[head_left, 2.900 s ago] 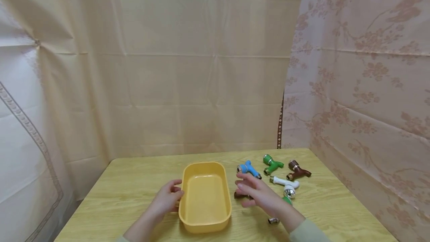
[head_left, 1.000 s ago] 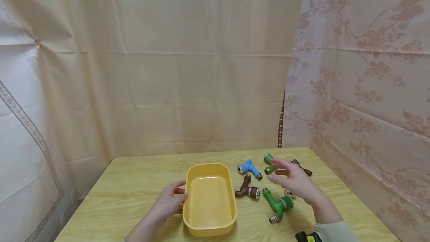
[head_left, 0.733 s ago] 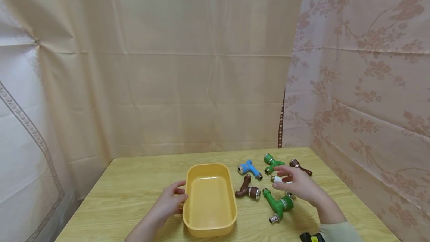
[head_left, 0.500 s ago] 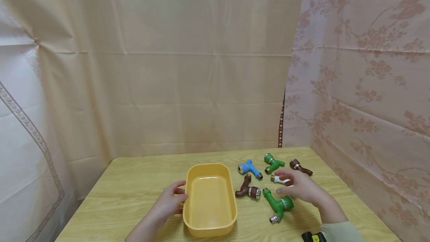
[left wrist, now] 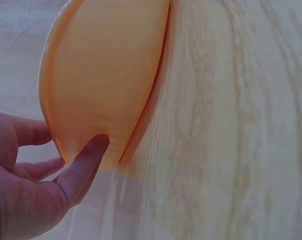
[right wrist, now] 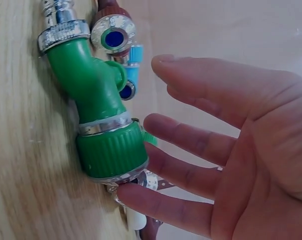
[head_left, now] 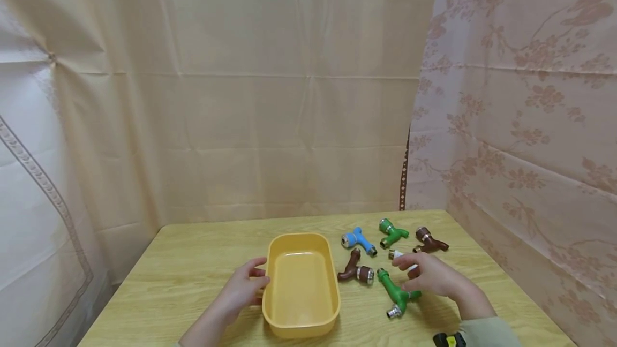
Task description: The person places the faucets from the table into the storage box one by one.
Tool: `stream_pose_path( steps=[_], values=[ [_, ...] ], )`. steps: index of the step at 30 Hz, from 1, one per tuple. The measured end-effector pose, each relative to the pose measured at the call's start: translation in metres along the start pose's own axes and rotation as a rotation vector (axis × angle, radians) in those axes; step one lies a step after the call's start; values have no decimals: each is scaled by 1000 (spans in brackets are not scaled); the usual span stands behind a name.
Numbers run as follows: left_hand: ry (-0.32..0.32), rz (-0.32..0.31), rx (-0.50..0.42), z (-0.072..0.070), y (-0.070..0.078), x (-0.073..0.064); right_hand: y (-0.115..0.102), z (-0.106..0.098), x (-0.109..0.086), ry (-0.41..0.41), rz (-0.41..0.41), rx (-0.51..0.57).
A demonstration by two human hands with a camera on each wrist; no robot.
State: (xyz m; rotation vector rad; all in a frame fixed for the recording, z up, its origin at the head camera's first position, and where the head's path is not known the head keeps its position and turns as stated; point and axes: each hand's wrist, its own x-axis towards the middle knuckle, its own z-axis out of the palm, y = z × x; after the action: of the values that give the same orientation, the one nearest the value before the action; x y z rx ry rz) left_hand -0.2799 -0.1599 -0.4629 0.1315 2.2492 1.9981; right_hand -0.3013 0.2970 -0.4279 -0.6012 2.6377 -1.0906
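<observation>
A yellow plastic basin (head_left: 301,323) stands on the table with its cavity bare. At its left side my left hand (head_left: 241,287) rests fingertips on the outer wall, thumb against the basin wall (left wrist: 105,75) in the left wrist view. To the right, my right hand (head_left: 436,277) hovers with loosely bent fingers over a green faucet (head_left: 397,296). In the right wrist view that green faucet (right wrist: 110,145) lies in front of the spread fingers, and the palm holds nothing. A white faucet (head_left: 396,254) is mostly hidden behind the right hand.
A brown faucet (head_left: 354,271) lies right of the basin, with a blue faucet (head_left: 358,241) behind it. Farther back are another green faucet (head_left: 394,234) and a second brown faucet (head_left: 430,242). Curtains hang behind the wooden table (head_left: 193,261) and along its right side.
My right hand has moved from beside the basin out over the faucets on the right, then lowered toward the nearer green faucet. The basin and left hand have shifted slightly right.
</observation>
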Motion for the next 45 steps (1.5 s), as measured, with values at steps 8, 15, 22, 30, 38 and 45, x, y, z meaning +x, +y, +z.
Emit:
stream_pose_path(
  steps=[8, 15, 22, 30, 38, 45],
  values=[
    [-9, 10, -8, -1, -1, 1, 2, 3, 1, -21, 22, -7],
    [-14, 11, -4, -2, -2, 0, 9, 9, 1, -52, -39, -39],
    [1, 6, -5, 0, -1, 0, 17, 13, 4, -88, -101, -87],
    [3, 11, 4, -1, -1, 0, 19, 13, 5, -103, -90, -100],
    [-23, 7, -3, -2, -1, 0, 19, 13, 4, -95, -115, -123],
    [-21, 4, -3, -2, -1, 0, 18, 13, 4, -103, -115, -115]
  ],
)
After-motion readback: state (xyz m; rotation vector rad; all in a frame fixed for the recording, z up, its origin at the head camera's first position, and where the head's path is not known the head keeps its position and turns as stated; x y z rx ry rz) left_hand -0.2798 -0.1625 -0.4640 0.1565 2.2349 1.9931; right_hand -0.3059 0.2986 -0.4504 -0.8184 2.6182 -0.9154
